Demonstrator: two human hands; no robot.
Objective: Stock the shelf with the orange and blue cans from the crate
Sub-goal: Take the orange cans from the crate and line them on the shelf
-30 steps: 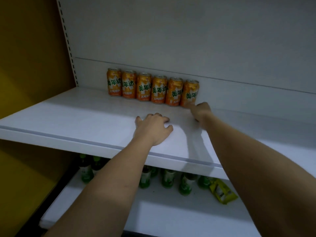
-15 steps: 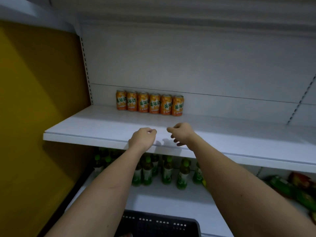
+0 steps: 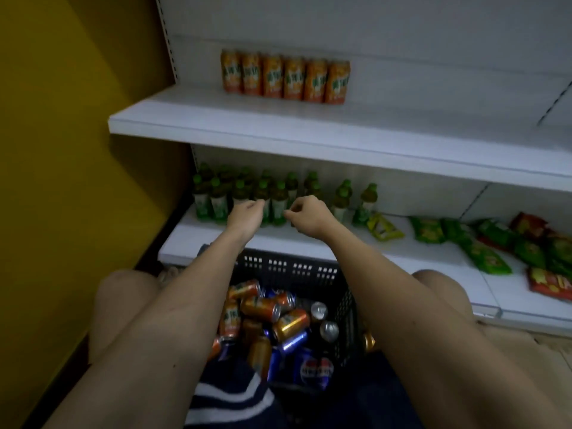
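**Orange cans shelved, both hands empty over the crate**

Yellow wall stands left of both hands. Left hand (image 3: 246, 215) hangs with fingers loosely curled, holding nothing; right hand (image 3: 309, 215), just beside it, likewise. Above the fingers, six orange cans (image 3: 285, 77) line the white shelf (image 3: 278, 133); behind them stand green bottles (image 3: 280, 196). Below, the black crate (image 3: 291, 267) holds orange and blue cans (image 3: 278, 329). Snack packets (image 3: 483, 243) lie right.

Dim, motion-blurred pic w/ wide-angle edge distortion, dark lower corners.
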